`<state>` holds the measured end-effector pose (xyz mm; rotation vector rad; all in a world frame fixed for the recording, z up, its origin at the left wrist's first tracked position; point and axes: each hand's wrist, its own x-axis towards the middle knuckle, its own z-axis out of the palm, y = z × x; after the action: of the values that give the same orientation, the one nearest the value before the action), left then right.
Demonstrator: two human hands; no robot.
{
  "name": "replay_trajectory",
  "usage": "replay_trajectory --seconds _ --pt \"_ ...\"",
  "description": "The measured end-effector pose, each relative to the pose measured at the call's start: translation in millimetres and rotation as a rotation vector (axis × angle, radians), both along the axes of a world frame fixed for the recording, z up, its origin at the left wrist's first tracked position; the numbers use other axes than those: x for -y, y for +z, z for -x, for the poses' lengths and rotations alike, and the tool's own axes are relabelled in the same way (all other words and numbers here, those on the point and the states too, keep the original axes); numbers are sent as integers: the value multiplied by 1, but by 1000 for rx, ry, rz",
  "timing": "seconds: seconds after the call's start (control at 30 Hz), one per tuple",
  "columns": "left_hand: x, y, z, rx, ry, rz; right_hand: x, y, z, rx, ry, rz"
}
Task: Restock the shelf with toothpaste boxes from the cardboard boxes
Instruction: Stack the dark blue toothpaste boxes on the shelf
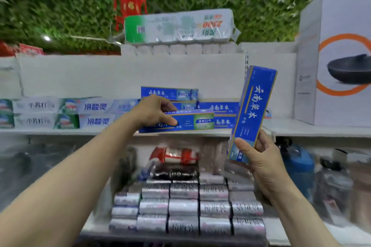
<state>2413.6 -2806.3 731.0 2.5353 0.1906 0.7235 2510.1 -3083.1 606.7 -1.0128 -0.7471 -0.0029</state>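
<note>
Restocking in progress: the left hand point(154, 114) grips a level box point(192, 121) of blue toothpaste, thumb on its front face and fingers curled over the top, at the front edge of the shelf point(80, 131). The box sits just in front of a stack point(220, 107) of matching blue boxes and hides the stack's lower left. The right hand point(259, 160) pinches an upright box point(255, 110) by its lower end, thumb in front and fingers behind. This box is held in the air, tipped slightly right, and covers the stack's right end. White-and-green boxes point(60, 114) fill the shelf's left part, and a pan carton point(337, 62) stands at its right. A roll pack point(178, 26) lies on top, against a leafy wall point(60, 6). Below, silver packs point(184, 206) sit in rows, with a red-and-white pack point(174, 155) behind them.
</note>
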Motion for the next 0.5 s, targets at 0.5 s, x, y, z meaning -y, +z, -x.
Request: replay_trajectory --seconds 0.5 --pt "-122 86 -93 -26 52 -208 -104 37 -38 65 -122 30"
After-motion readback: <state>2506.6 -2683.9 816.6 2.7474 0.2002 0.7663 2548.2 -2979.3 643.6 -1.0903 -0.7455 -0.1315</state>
